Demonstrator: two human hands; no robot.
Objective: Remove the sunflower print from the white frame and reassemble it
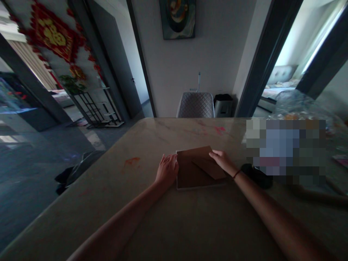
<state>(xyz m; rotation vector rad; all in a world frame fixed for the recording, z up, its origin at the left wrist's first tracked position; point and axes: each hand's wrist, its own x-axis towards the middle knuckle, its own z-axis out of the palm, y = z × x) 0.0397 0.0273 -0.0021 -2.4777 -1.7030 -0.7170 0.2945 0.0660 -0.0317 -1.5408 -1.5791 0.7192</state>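
Observation:
A flat brown notebook (187, 174) lies on the table in front of me, with a thin pale edge along its near side. Across its right half a lighter brown slanted flap (208, 169) shows; whether this is a fold or a loose sheet I cannot tell. My left hand (168, 168) rests on the table with extended fingers against the notebook's left edge. At the far right corner, my right hand (221, 161) pinches the brown cover between thumb and fingers. A dark band circles the right wrist.
The stone-patterned table (146, 141) has reddish marks. Right of my right hand lies a black object (257, 175), beside a pixelated area and clear plastic wrapping (299, 103). A quilted chair (195, 105) and a bin (223, 105) stand beyond the far edge.

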